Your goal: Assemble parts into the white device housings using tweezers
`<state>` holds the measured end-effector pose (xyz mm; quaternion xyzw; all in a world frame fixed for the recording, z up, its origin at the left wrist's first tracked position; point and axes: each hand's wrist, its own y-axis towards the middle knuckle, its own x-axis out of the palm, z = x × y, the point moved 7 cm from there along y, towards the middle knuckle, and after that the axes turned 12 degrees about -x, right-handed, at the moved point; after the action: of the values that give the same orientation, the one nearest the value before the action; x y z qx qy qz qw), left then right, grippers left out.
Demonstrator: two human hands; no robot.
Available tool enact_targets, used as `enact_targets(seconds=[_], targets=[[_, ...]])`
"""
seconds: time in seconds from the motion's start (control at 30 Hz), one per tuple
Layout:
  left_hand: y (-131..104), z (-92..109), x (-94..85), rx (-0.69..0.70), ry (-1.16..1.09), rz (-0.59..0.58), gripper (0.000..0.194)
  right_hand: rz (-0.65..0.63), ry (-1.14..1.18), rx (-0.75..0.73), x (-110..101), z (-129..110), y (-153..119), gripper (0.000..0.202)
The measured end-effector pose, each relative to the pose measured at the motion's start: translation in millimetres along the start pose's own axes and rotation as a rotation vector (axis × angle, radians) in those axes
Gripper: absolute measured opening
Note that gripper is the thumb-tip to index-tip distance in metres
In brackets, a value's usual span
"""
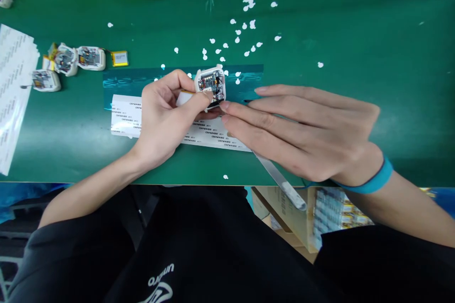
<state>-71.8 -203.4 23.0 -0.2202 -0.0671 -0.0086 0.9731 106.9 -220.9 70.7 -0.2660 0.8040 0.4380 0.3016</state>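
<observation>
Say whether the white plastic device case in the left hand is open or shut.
Open: the white plastic device case in the left hand shows its circuit board exposed, with no cover over it.

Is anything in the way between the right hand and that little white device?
Nothing visible: the right hand has fingertips at the lower right corner of the device. The left hand holds it, thumb over part of its open face.

The smooth green table [355, 33] carries many small white round tabbed pieces [238, 40], 1 dark teal rectangular strip [131, 84], a white printed paper strip [209, 135] partly over it, 3 grouped white open housings [66, 60] and 1 yellow-edged silver flat battery [119, 58].
</observation>
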Motion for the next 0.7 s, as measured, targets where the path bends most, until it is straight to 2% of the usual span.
enact_targets(seconds=[0.13, 0.23, 0.37, 0.47, 0.53, 0.6, 0.7], targets=[[-3, 3, 2.0, 0.096, 0.010, 0.018, 0.024, -0.030, -0.182, -0.190, -11, -17, 2, 0.024], [-4, 5, 2.0, 0.157, 0.033, 0.042, 0.025, -0.100, -0.312, -0.301, -12, -27, 0, 0.029], [-6, 8, 2.6, 0.200, 0.087, 0.039, 0.027, -0.080, -0.501, -0.421, -11, -36, -1, 0.018], [-6, 8, 2.9, 0.195, 0.159, 0.038, 0.026, -0.085, -0.486, -0.477, -10, -38, 1, 0.017], [-7, 8, 2.9, 0.192, 0.188, 0.040, 0.018, -0.098, -0.410, -0.452, -11, -37, 3, 0.021], [-7, 7, 3.2, 0.193, 0.178, 0.028, 0.016, -0.091, -0.289, -0.329, -13, -30, 5, 0.024], [-7, 5, 5.0, 0.162, 0.119, -0.021, 0.023, 0.028, -0.132, -0.115, -17, -17, 6, 0.019]])
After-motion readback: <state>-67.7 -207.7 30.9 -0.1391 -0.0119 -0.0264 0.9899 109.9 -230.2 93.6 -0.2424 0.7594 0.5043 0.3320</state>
